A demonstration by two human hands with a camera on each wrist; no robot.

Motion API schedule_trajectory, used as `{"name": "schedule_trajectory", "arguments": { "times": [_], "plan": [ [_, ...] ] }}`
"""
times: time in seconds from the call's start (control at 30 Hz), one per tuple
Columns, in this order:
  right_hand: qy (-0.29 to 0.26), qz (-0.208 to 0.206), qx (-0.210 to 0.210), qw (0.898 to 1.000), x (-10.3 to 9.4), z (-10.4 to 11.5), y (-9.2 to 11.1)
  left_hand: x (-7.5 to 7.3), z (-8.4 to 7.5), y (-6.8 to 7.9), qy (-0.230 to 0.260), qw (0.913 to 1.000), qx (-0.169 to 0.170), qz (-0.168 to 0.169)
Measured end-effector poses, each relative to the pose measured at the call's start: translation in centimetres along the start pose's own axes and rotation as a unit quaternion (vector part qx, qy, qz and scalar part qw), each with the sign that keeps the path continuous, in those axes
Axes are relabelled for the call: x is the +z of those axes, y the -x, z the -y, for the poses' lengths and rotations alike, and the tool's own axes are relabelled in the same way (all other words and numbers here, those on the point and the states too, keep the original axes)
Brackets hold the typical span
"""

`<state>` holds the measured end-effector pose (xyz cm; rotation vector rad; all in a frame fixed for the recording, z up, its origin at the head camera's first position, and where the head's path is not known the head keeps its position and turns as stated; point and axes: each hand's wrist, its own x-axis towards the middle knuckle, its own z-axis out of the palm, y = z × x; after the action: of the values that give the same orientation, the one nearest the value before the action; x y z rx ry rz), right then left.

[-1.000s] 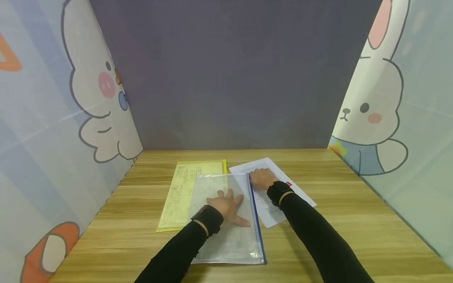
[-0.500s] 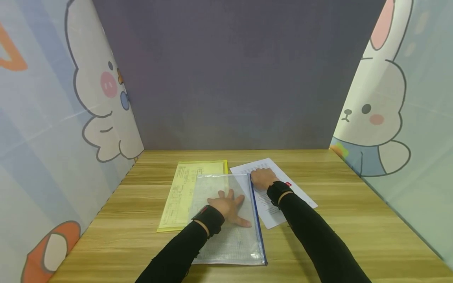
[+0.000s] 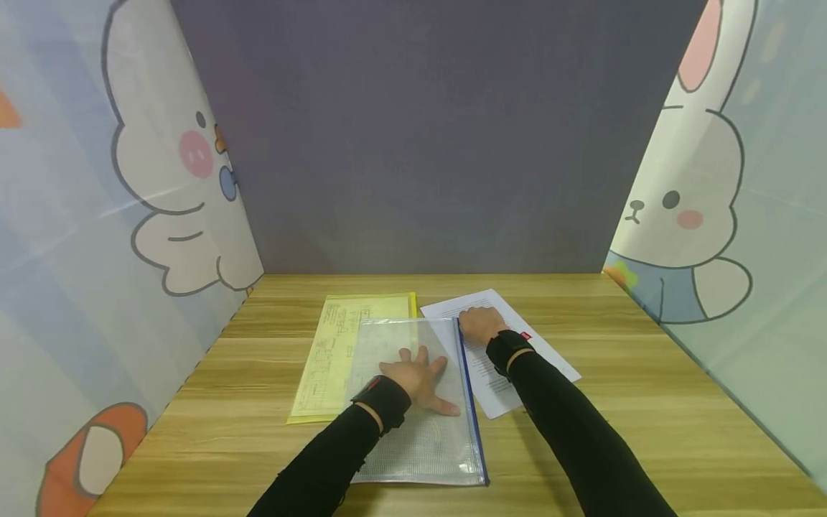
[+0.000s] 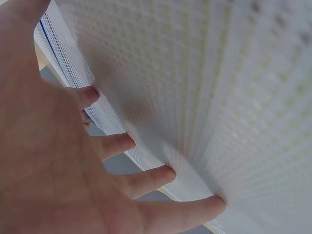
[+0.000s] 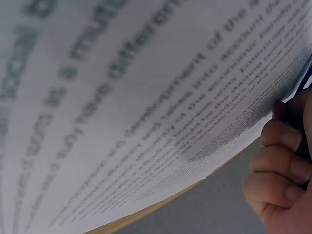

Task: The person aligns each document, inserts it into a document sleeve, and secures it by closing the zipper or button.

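Observation:
A clear mesh-patterned zip pouch [image 3: 413,452] lies on the wooden table, with a blue zip [image 3: 474,431] along its right side. My left hand [image 3: 420,377] rests on the pouch, fingers spread and fingertips on the mesh, as the left wrist view shows close up. At the far end of the zip, my right hand [image 3: 481,327] pinches the zip at the corner, its fingers curled in the right wrist view. The exact part between thumb and finger is hidden. Beneath the right hand and forearm lies a white printed sheet [image 3: 487,388], partly under the pouch.
To the left, a yellow sheet with drawn lines [image 3: 319,373] lies partly under the pouch. A grey panel [image 3: 426,158] stands behind the wooden table [image 3: 226,431]. Cartoon-printed walls close in the left and right sides.

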<state>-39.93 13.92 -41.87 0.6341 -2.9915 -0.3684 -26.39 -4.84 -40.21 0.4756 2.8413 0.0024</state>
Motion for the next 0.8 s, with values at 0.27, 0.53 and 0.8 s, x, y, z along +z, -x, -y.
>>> {"name": "schedule_trajectory", "arguments": {
  "times": [0.27,0.53,0.8],
  "plan": [
    [-0.021,-0.001,0.016,1.000,0.2,-0.4,-0.4,0.0,0.1,0.0,0.000,1.0000,0.001,-0.006],
    [-0.059,0.003,0.038,0.998,-0.3,-0.6,-0.3,0.2,0.0,0.1,0.009,1.0000,-0.002,-0.001],
    [-0.058,-0.023,0.041,0.997,-0.2,-1.1,-0.3,0.1,0.1,-0.1,0.005,1.0000,-0.005,-0.004]
  ]
}}
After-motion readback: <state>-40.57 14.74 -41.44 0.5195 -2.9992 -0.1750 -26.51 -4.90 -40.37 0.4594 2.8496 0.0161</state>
